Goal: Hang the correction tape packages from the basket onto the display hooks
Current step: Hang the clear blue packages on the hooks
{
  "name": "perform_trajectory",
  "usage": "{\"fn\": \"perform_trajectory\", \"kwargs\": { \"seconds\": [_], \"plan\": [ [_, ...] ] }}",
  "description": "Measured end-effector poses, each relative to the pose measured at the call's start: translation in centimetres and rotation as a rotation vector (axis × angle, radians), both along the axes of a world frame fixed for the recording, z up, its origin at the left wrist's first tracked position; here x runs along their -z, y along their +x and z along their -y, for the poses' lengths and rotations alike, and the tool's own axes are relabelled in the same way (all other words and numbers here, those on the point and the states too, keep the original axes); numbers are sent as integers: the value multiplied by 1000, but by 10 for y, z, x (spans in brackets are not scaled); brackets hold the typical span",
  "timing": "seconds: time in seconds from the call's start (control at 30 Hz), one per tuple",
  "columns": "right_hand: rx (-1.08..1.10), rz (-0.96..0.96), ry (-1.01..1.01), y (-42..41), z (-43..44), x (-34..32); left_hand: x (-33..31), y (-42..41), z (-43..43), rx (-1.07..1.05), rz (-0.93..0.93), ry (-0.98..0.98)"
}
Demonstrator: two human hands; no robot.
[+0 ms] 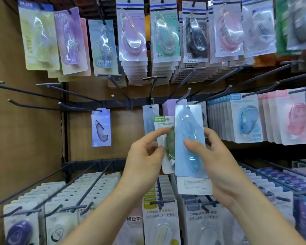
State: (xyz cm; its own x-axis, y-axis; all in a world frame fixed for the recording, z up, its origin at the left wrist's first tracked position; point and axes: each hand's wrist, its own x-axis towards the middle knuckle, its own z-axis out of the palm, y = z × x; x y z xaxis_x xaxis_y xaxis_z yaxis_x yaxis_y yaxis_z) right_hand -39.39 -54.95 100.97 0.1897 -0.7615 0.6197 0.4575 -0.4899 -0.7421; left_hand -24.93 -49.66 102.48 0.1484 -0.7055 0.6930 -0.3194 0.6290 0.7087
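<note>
a brown back panel [30,138] stands behind the display. a black slotted upright [64,131] runs down it.

Both bare forearms raised, converging at centre. Left hand [145,156] fingers curled, thumb and forefinger pinched. Right hand [217,156] upright, thumb forward, fingers wrapped behind, gripping.

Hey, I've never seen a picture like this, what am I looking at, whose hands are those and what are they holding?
This is one picture from a camera worn on a person's head, looking forward and down at their own bare hands. In front is a shop display wall of metal hooks hung with correction tape packages. The right hand holds a blue package, with a white card behind it. The left hand pinches a green-labelled package. No basket is visible.
</note>
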Motion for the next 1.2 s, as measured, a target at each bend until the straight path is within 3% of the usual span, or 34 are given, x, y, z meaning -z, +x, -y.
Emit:
{"fn": "perform_trajectory", "kwargs": {
  "seconds": [0.2,0.37,0.67,0.9,1.07,1.2],
  "plan": [
    [118,46,-30,-4,-6,2,3,4,-1,-270,86,-176],
    [290,-96,-183,-12,-17,4,7,3,-8,-160,46,-139],
    [101,-86,-243,-19,-27,4,10,1,-13,-277,186,-212],
    [11,-144,-307,-17,-36,3,8,-12,-18,93,-105,-32],
    [-11,-164,-271,-17,-40,7,5,-22,-26,101,-112,26],
    [107,-128,-226,-23,-41,8,3,-18,-28,34,-242,-37]
  ]
}}
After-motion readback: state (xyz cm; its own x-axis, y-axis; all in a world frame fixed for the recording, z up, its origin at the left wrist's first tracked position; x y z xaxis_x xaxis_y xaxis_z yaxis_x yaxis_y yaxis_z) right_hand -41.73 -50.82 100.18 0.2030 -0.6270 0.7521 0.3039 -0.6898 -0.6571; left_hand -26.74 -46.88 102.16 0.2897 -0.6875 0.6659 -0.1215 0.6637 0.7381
